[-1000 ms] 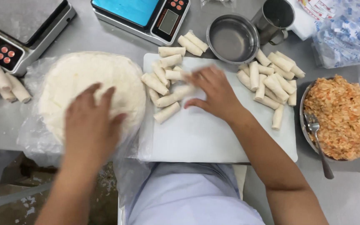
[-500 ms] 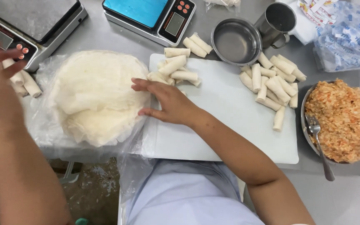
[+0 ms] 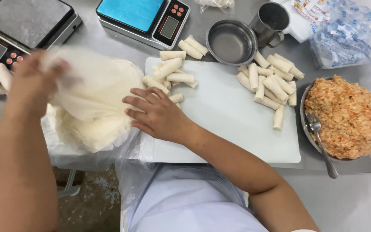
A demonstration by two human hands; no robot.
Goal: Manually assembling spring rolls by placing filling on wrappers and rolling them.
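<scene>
Fingers (image 3: 44, 71) now pinching wrapper (image 3: 95, 81) (lifted); right hand (image 3: 157, 114) steadying stack (image 3: 95, 129)

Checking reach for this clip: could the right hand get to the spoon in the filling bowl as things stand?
Probably yes. The right hand rests on the wrapper stack's edge, holding nothing, and the bare white cutting board lies between it and the spoon, whose handle sticks out over the bowl's rim.

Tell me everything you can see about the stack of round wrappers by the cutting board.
The stack of wrappers is pale cream, thin, round sheets piled on clear plastic film at the table's front edge, left of the white cutting board. The left hand lifts one sheet off the top; the right hand presses its right edge.
</scene>
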